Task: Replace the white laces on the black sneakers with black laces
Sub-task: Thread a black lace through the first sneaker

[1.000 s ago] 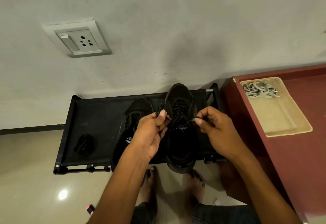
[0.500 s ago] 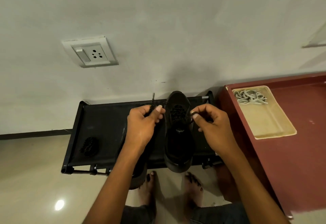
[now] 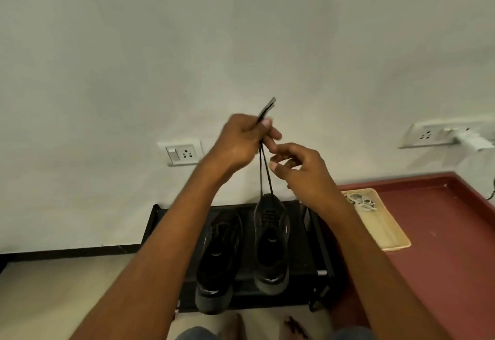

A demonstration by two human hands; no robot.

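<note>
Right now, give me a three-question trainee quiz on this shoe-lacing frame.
1. True or false: the left hand pinches both black lace ends raised above the right sneaker.
2. Where do the white laces lie? A) on the shoe rack B) in the beige tray C) on the floor
3. Fill in: the right hand holds ____.

Key: 1 true; 2 B; 3 nothing
</note>
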